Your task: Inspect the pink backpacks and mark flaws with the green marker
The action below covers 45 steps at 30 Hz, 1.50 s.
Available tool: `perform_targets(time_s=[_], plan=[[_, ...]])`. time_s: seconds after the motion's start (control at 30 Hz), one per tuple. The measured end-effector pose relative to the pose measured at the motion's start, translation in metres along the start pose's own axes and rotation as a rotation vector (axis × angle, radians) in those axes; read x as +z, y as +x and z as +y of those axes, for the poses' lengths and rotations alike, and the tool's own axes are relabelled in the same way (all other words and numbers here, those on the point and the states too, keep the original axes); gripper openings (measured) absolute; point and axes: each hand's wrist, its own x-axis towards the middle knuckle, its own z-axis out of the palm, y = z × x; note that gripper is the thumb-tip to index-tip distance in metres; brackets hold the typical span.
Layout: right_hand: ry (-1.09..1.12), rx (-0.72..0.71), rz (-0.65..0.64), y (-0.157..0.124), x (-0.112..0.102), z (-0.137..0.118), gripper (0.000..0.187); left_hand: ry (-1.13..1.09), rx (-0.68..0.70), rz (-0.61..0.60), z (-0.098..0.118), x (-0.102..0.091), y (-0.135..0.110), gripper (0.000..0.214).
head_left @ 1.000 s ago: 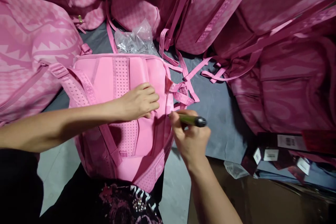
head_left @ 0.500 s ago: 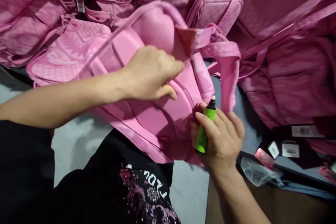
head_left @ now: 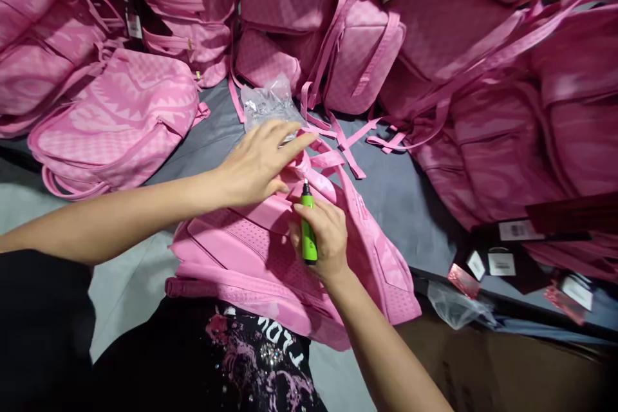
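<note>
The right hand (head_left: 324, 241) is closed around a green tool (head_left: 308, 235), black tip pointing far, over the back panel of a pink backpack (head_left: 251, 257). The left hand (head_left: 261, 164) lies wide, fingers spread flat on the far end of that backpack among its loose straps (head_left: 345, 148). The backpack lies flat on a grey cloth (head_left: 400, 190), close to the person's black printed shirt (head_left: 251, 360). Just beyond the left hand sits a clear plastic bag (head_left: 268, 103). Pink backpacks (head_left: 116, 116) are piled along the far, left and right sides. Paper tags (head_left: 502, 264) lie near right, beside a brown box (head_left: 483, 367).
</note>
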Motion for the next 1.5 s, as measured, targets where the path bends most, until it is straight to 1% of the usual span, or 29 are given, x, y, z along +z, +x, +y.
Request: perform_targets(time_s=[0.03,0.07,0.1,0.13,0.17,0.23,0.3,0.4,0.47,0.5,0.57,0.6,0.67,0.73,0.77,0.83,0.9,0.97,1.03,1.13,1.2,1.27,1.33,1.43,1.5], plan=[[-0.001,0.026,0.003,0.001,0.001,-0.004,0.039,0.006,-0.015,-0.091,-0.004,0.005,0.007,0.081],[-0.001,0.06,0.006,0.001,0.002,-0.008,0.035,0.012,-0.028,-0.193,-0.008,0.013,0.014,0.088],[0.003,0.093,0.003,-0.001,0.003,-0.012,0.033,0.019,-0.042,-0.282,-0.011,0.021,0.02,0.089],[0.01,0.121,-0.011,-0.004,0.003,-0.015,0.03,0.029,-0.054,-0.341,-0.015,0.029,0.026,0.09],[0.016,0.138,-0.036,-0.007,0.003,-0.017,0.029,0.037,-0.052,-0.363,-0.018,0.037,0.029,0.091],[0.019,0.141,-0.102,-0.014,0.002,-0.016,0.029,0.043,0.012,-0.33,-0.022,0.048,0.031,0.098],[0.039,0.14,-0.136,-0.018,0.0,-0.009,0.032,0.048,0.105,-0.241,-0.024,0.054,0.027,0.107],[0.125,0.224,-0.092,-0.021,0.001,0.005,0.03,0.081,0.193,-0.154,-0.019,0.058,0.019,0.114],[0.2,0.326,-0.064,-0.022,0.004,0.011,0.033,0.132,0.198,-0.161,-0.013,0.06,0.017,0.119],[0.237,0.379,-0.055,-0.022,0.006,0.013,0.037,0.158,0.178,-0.182,-0.009,0.061,0.017,0.121],[0.284,0.467,-0.042,-0.021,0.009,0.017,0.044,0.196,0.124,-0.235,-0.004,0.064,0.018,0.119],[0.279,0.488,-0.05,-0.019,0.008,0.019,0.043,0.204,0.1,-0.253,-0.002,0.066,0.019,0.116],[0.215,0.45,-0.116,-0.012,0.003,0.024,0.035,0.197,0.08,-0.266,0.0,0.068,0.021,0.106],[0.145,0.36,-0.253,-0.002,-0.008,0.03,0.026,0.179,0.078,-0.265,0.0,0.069,0.023,0.096],[0.143,0.335,-0.334,0.003,-0.014,0.033,0.025,0.171,0.072,-0.267,0.0,0.069,0.023,0.093],[0.189,0.344,-0.482,0.013,-0.024,0.038,0.027,0.155,0.064,-0.278,-0.001,0.07,0.025,0.09],[0.223,0.391,-0.563,0.021,-0.03,0.041,0.032,0.144,0.056,-0.29,-0.003,0.072,0.027,0.089],[0.218,0.438,-0.561,0.031,-0.03,0.045,0.031,0.137,0.048,-0.305,-0.005,0.075,0.029,0.089],[0.216,0.445,-0.583,0.041,-0.025,0.05,0.025,0.125,0.039,-0.324,-0.007,0.079,0.032,0.091],[0.24,0.359,-0.744,0.056,-0.017,0.062,0.015,0.104,0.009,-0.35,-0.008,0.084,0.036,0.094],[0.201,0.289,-0.841,0.063,-0.015,0.068,0.012,0.099,-0.016,-0.361,-0.009,0.086,0.038,0.092],[0.13,0.23,-0.862,0.063,-0.015,0.072,0.012,0.093,-0.027,-0.382,-0.009,0.086,0.04,0.092],[0.093,0.197,-0.822,0.058,-0.017,0.073,0.014,0.088,-0.016,-0.404,-0.009,0.085,0.042,0.093],[0.115,0.206,-0.763,0.05,-0.018,0.074,0.017,0.072,-0.002,-0.417,-0.01,0.086,0.044,0.096],[0.139,0.215,-0.771,0.049,-0.015,0.075,0.018,0.051,-0.011,-0.419,-0.011,0.087,0.045,0.095]])
